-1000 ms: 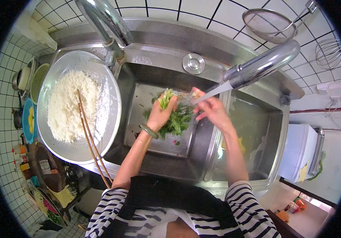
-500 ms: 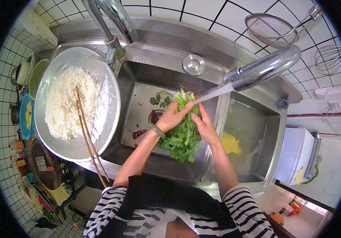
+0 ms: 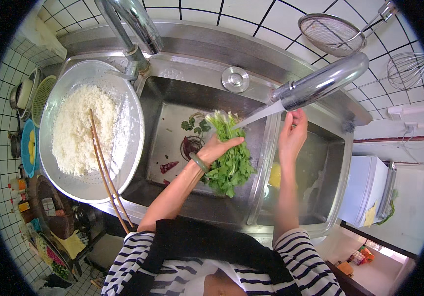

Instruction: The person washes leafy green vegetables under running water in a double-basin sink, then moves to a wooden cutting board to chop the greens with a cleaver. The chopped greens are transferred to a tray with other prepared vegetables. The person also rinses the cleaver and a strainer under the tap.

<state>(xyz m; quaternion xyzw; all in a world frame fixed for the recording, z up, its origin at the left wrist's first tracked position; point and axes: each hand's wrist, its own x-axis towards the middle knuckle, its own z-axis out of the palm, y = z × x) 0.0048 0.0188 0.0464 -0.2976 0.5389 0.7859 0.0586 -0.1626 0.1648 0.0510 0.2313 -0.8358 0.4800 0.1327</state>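
Observation:
My left hand (image 3: 214, 149) is closed around a bunch of coriander (image 3: 231, 170) over the left basin. Its pale stem ends point toward the tap and the leaves hang toward me. A stream of water (image 3: 259, 116) from the right chrome tap (image 3: 328, 86) runs onto the stems. My right hand (image 3: 293, 132) is off the bunch, raised just below the tap's spout end. Its fingers are bent and the thumb stands apart, with nothing seen in them; whether they touch the spout I cannot tell.
A colander of white rice (image 3: 81, 133) with long chopsticks (image 3: 104, 170) in it stands left. In the left basin (image 3: 160, 180) lie red dried chillies (image 3: 169, 167) and a loose sprig (image 3: 195, 125). Something yellow sits in water in the right basin (image 3: 315, 197). A strainer (image 3: 331, 33) hangs on the wall.
My right hand has let go of the coriander and moved up and right to the tap's spout. My left hand still holds the bunch under the water.

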